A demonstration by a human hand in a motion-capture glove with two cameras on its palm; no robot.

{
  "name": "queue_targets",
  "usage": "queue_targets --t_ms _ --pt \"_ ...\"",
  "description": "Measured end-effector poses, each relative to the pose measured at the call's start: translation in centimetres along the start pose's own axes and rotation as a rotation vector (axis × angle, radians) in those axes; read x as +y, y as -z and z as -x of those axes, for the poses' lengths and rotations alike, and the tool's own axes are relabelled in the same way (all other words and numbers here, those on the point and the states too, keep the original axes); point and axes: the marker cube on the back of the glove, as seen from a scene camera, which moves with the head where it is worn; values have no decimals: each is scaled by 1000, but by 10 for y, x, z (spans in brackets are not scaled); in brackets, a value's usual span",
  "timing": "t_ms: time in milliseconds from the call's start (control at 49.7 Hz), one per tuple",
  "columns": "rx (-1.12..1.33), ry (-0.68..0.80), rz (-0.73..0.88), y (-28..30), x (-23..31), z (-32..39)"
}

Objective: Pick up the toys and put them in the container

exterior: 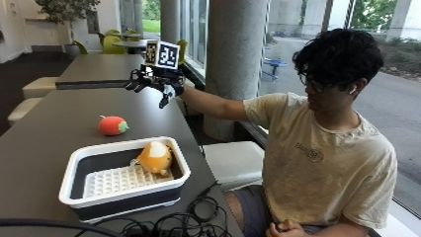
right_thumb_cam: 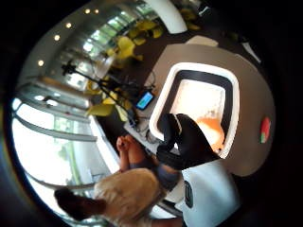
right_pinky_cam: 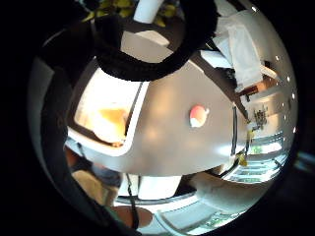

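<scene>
fingers (exterior: 163,101) hang relaxed and apart on my right hand (exterior: 154,84), raised above the table (exterior: 46,123), holding nothing. orange toy (exterior: 155,157) sits in the container (exterior: 168,187); red toy (exterior: 112,125) lies just beyond it. next i judge: descend, grasp red toy.

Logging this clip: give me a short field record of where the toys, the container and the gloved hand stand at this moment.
container: white-rimmed bin on the grey table, near the person's edge
toy in container: orange plush leaning in the bin's corner
toy outside: red round toy on the table, apart from the bin
right hand: gloved hand raised above the table, fingers spread and relaxed, holding nothing
grip: none on any toy
task state: one toy in, one still out
</scene>
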Motion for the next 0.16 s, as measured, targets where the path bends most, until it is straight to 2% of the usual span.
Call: queue_targets --t_ms 161 --pt "2 -1 -1 -1 -2 1"
